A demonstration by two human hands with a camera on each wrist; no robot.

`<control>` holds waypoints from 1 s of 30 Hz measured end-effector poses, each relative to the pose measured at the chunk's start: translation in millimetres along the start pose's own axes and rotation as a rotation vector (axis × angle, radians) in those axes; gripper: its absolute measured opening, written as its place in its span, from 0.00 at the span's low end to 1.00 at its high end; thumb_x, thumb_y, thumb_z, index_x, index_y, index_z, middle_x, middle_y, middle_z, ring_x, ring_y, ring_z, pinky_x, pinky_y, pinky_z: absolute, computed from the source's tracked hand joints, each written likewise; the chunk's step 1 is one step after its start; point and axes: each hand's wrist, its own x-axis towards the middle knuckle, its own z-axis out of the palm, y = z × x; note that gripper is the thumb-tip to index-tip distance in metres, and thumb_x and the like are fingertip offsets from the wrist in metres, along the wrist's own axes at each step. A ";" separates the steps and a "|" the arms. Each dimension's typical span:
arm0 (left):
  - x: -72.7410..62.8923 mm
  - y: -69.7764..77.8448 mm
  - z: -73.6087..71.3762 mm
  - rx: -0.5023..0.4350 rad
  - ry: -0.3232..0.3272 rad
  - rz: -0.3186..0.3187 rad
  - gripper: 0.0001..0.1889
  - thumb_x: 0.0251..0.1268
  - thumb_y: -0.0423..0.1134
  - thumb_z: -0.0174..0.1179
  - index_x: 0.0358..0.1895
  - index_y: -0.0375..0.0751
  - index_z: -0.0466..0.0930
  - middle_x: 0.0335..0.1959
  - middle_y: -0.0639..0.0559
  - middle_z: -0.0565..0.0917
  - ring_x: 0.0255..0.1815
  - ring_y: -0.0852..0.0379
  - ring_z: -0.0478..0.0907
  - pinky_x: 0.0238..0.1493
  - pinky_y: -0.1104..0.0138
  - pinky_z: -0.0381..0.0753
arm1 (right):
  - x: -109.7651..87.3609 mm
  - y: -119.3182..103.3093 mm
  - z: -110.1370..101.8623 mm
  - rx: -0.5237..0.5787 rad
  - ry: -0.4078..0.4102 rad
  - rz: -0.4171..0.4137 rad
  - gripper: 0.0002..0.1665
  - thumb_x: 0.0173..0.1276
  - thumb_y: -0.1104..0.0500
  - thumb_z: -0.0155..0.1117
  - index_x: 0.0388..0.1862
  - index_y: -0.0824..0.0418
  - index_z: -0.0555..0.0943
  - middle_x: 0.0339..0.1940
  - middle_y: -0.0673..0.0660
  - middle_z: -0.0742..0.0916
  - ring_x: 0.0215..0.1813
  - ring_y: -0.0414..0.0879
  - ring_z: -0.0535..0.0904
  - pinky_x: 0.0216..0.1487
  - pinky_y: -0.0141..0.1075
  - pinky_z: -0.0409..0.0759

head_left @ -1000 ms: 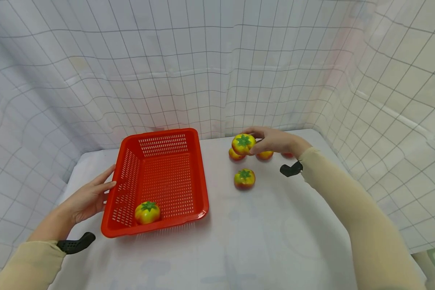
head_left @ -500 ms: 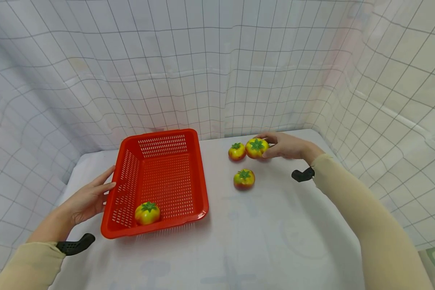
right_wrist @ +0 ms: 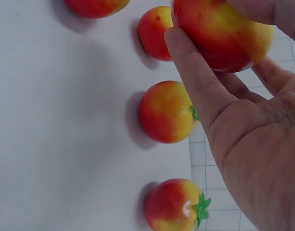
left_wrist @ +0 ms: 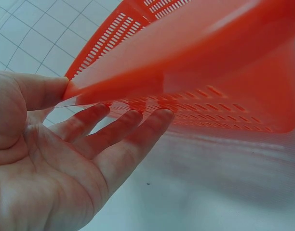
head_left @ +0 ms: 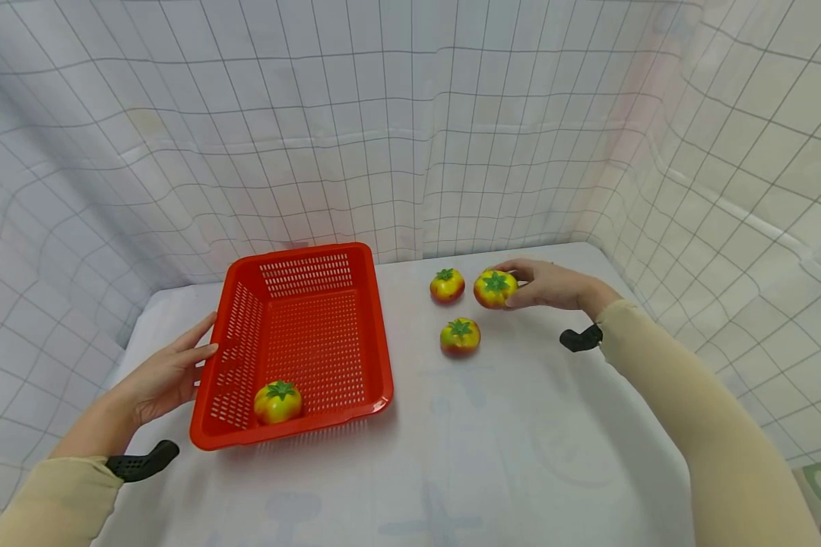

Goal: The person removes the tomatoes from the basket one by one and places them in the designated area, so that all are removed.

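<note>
My right hand (head_left: 547, 286) grips a shiny red-and-yellow tomato (head_left: 496, 289) with a green star-shaped top, thumb on one side and fingers on the other. In the right wrist view this tomato (right_wrist: 224, 33) is up close, with several more lying past the fingers. To its left in the head view is another tomato (head_left: 447, 286), and a third tomato (head_left: 460, 336) sits nearer the body. My left hand (head_left: 167, 376) touches the left side of a red plastic basket (head_left: 381, 342), thumb at the rim and fairly straight fingers (left_wrist: 128, 144) against the slotted wall under it.
One tomato (head_left: 278, 401) lies in the basket's near left corner. The white table (head_left: 506, 456) ends at the back against a white curtain (head_left: 328, 129) with a grid pattern, which also rises on both sides. Beyond the right hand, other tomatoes (right_wrist: 167, 111) are hidden in the head view.
My right hand has carried its tomato to the right and a little nearer the body, uncovering the back left tomato. The left hand and the basket have stayed put.
</note>
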 end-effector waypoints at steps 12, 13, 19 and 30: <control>1.3 -1.3 -2.1 0.001 0.003 -0.002 0.38 0.85 0.45 0.44 0.83 0.67 0.27 0.61 0.62 0.75 0.55 0.55 0.82 0.53 0.51 0.84 | -4.4 19.9 0.9 0.096 -0.012 0.054 0.46 0.64 0.65 0.71 0.78 0.56 0.61 0.75 0.62 0.65 0.69 0.58 0.68 0.66 0.43 0.76; 1.4 -1.3 -2.2 0.001 0.002 -0.001 0.38 0.85 0.45 0.44 0.83 0.67 0.27 0.62 0.62 0.75 0.55 0.55 0.82 0.53 0.51 0.84 | -4.6 21.2 1.2 0.108 -0.012 0.058 0.46 0.64 0.65 0.71 0.78 0.56 0.61 0.75 0.62 0.65 0.69 0.58 0.68 0.67 0.43 0.76; 1.3 -1.6 -2.5 -0.003 -0.002 0.003 0.38 0.85 0.45 0.44 0.83 0.67 0.28 0.62 0.62 0.75 0.55 0.55 0.82 0.53 0.51 0.84 | -6.0 29.1 2.1 0.098 -0.005 0.087 0.47 0.64 0.63 0.73 0.78 0.54 0.62 0.76 0.61 0.63 0.70 0.57 0.67 0.70 0.46 0.72; 1.1 -1.3 -2.4 0.000 0.002 -0.005 0.38 0.85 0.46 0.44 0.83 0.67 0.27 0.62 0.62 0.75 0.55 0.54 0.82 0.53 0.52 0.84 | -10.1 45.9 4.6 0.042 -0.014 0.104 0.48 0.66 0.58 0.73 0.80 0.56 0.59 0.80 0.64 0.58 0.75 0.59 0.61 0.75 0.53 0.63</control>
